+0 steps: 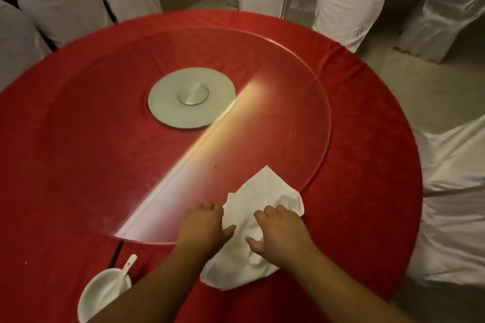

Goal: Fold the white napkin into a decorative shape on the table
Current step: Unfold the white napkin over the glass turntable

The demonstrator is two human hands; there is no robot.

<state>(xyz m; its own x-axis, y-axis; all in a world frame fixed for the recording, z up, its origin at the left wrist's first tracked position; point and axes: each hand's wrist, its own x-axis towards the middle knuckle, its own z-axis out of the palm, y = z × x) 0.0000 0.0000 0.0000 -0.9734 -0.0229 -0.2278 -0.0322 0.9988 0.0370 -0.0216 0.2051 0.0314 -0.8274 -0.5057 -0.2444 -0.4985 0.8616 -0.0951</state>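
A crumpled white napkin (258,193) lies at the near right of the round table with the red cloth (367,165), partly over the edge of a glass turntable (301,81). One pointed corner sticks out toward the table's centre. My left hand (203,223) rests at the napkin's left edge, knuckles curled, thumb touching the cloth. My right hand (279,229) presses down on the napkin's middle with fingers bent and thumb spread. The cloth under both palms is hidden.
A white bowl (98,294) with a white spoon (130,265) stands at the near left, beside a dark chopstick (117,252). The turntable's round metal hub (191,97) is at the table's centre. White-covered chairs (349,5) ring the table.
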